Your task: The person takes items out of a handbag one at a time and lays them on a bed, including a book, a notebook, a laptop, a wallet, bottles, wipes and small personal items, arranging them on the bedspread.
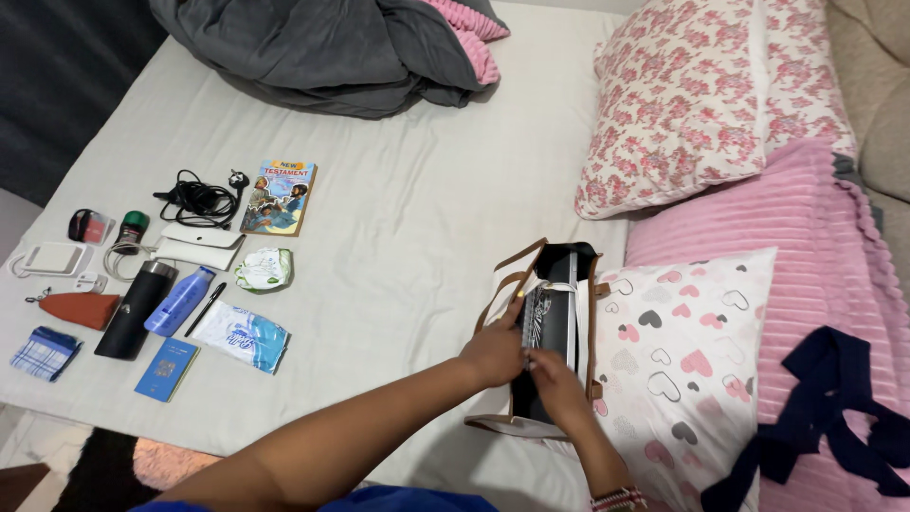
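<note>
On the white bed sheet (398, 246), at five o'clock, my left hand (493, 353) spreads the mouth of the brown-trimmed tote bag (550, 332) while my right hand (559, 389) pinches its zip; next move, by my judgement, requires a steady pull along the opening.

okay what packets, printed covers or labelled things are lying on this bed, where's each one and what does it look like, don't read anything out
Book: left centre of the sheet, flat, colourful illustrated cover with a yellow top band.
Tissue pack: below the book, soft rectangular packet, white and blue.
Wipes pouch: between them, crumpled, white and green.
Blue booklet: near the bed's lower edge, small, flat, gold emblem.
Blue bottle: lying beside a black flask.
</note>
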